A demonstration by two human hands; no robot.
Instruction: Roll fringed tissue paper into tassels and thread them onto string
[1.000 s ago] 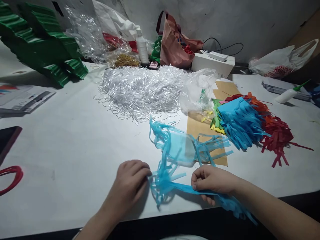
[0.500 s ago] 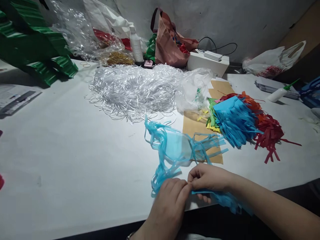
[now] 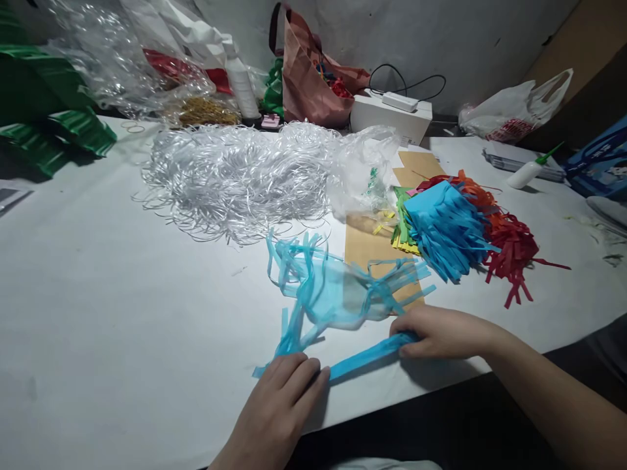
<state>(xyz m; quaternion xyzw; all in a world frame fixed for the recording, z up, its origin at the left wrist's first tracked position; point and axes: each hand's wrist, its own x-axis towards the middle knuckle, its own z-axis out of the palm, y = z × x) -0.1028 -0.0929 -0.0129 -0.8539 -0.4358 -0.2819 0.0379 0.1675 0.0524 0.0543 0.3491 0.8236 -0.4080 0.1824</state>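
A narrow band of blue tissue paper (image 3: 367,358) stretches between my two hands near the table's front edge. My left hand (image 3: 287,395) is closed on its left end, fingers together, with blue fringe strips spreading out beyond the fingers. The right end is gripped in my right hand (image 3: 435,331), thumb below and fingers on top. Just beyond my hands lies a sheet of light blue tissue (image 3: 328,294) with fringed, tangled strips at both sides. Part of it rests over a brown paper sheet (image 3: 365,245).
Silvery white string (image 3: 235,176) is heaped behind the tissue. Fringed blue tissue (image 3: 445,222) and red fringed tissue (image 3: 514,245) lie to the right, with a glue bottle (image 3: 526,174) beyond. A pink bag (image 3: 311,78) and a white box (image 3: 389,117) stand along the wall.
My hands have moved apart, left hand leftward and right hand rightward, and the blue band now shows straight between them. The fringe near my left hand has shifted. The view has turned slightly.
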